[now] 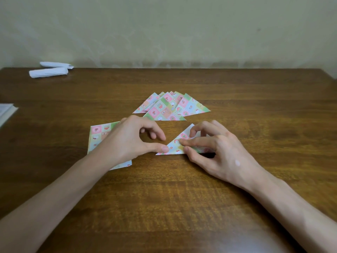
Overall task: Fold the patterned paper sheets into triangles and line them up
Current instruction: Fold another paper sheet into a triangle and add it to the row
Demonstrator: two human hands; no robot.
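No word, number or brand mark can be read; the flat patterned sheet (98, 136), the overlapping folded triangles (164, 108) and the near triangle (174, 150) carry only small printed pictures in coloured squares, any lettering among them too small to tell

Reaches forward with both bare forearms, wrists angled inward. Presses down with left grip (135, 137) thumb tip, fingers loosely curled above. Pinches folded triangle (174, 149) between right grip (218, 152) forefinger and thumb, remaining fingers arched.
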